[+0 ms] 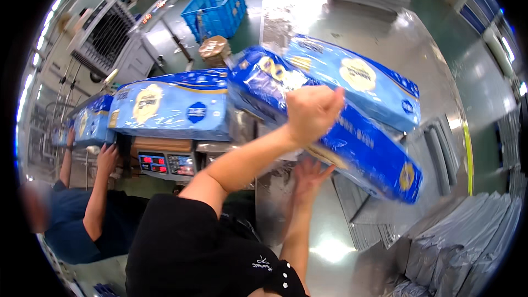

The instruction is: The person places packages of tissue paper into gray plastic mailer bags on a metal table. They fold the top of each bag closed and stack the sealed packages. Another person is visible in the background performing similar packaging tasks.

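- Head view: my left hand (313,114) is balled, fingers curled in on the dark blue pack (366,146) near its middle; exactly what the fingers pinch is hidden.
- Dark blue pack, clear-wrapped, slants from upper left to lower right, its near end over grey folded sheets (437,148).
- My right hand (308,180) is below the pack's lower edge, fingers spread wide, blurred; cannot tell whether it touches the wrap.
- Light blue pack (324,66) just beyond, partly covered by mine, on the metal table (429,49).
- Left of it, a long pack (179,104) sits above a scale (166,165) with red lit digits.
- Co-worker on my left; one hand (107,159) close by a smaller-looking pack (94,124).
- Blue crate (214,14) beyond the packs, with a brown bundle (214,49) near it.
- Grey stack (462,242) at lower right.
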Action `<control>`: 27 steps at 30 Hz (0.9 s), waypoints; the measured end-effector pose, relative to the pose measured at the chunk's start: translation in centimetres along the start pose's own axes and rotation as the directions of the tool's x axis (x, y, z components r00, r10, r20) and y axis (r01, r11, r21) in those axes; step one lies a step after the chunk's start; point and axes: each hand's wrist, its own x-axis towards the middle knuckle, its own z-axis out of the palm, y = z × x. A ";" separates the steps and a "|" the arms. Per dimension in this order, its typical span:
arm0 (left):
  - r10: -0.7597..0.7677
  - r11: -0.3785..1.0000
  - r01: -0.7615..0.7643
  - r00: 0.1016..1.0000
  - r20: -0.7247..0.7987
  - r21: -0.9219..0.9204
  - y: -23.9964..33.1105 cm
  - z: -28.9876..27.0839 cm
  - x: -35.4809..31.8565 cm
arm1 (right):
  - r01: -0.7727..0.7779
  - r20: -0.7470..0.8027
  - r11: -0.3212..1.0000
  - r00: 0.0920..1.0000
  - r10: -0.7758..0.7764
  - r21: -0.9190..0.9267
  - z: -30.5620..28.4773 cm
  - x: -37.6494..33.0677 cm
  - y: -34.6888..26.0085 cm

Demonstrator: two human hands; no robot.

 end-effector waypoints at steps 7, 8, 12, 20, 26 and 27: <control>0.163 0.978 -0.205 0.883 0.440 0.049 -3.5 -8.2 4.3 | -0.062 -0.120 0.974 0.992 0.036 -0.218 2.7 0.9 -1.4; 0.267 0.938 -0.343 0.799 0.539 0.042 -7.0 -8.0 1.2 | -0.098 -0.141 0.975 0.988 0.070 -0.199 3.1 0.1 -1.5; 0.123 0.906 -0.423 0.228 0.966 -0.016 -8.4 -7.9 1.3 | -0.262 -0.283 0.953 0.935 0.212 -0.153 1.2 -2.0 -3.6; 0.272 0.867 -0.493 0.338 0.901 -0.077 -10.7 -2.6 0.5 | -0.517 -0.552 0.779 0.789 0.272 -0.355 -1.6 -11.1 -1.0; 0.344 0.838 -0.511 0.223 0.912 -0.191 -9.6 -0.2 0.9 | -0.523 -0.650 0.785 0.730 0.211 -0.331 -3.1 -20.4 -2.7; 0.387 0.818 -0.543 0.281 0.878 -0.187 -10.5 -0.1 -0.6 | -0.527 -0.667 0.779 0.719 0.196 -0.339 -3.3 -21.3 -2.5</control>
